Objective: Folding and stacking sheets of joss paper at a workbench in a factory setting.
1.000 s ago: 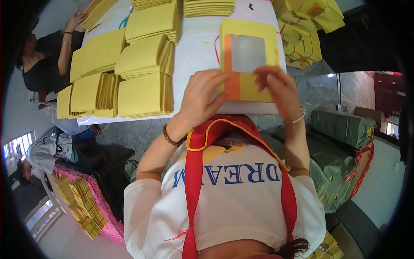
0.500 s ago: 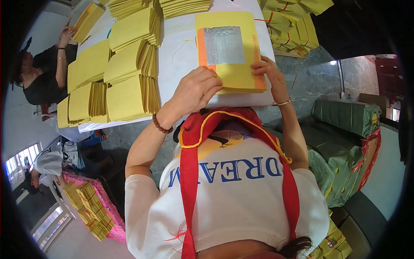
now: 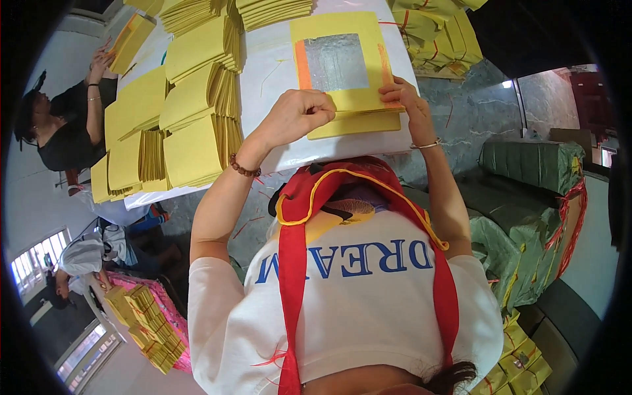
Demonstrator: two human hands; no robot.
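Note:
On the white-covered table in front of me lies a small pile of yellow joss paper (image 3: 339, 104), its upper part bearing a silver foil square and orange side strips. My left hand (image 3: 301, 113), fingers curled in, pinches the near left edge of this upper part. At the near right corner, my right hand (image 3: 409, 105) grips the edge with bent fingers. The upper part sits raised and pushed away from me, so a plain yellow sheet (image 3: 359, 125) shows beneath its near edge. Exactly how many sheets I hold cannot be seen.
Stacks of folded yellow paper (image 3: 201, 145) fill the table's left side. Beyond its far right corner lie tied yellow bundles (image 3: 438, 39). Green wrapped bales (image 3: 526, 168) stand at my right. A person (image 3: 62, 131) handles yellow paper across the left; another (image 3: 92, 253) is farther back.
Both hands have shifted the upper joss paper away from me, baring a sheet below its near edge. The fingers of my left hand have curled in more tightly.

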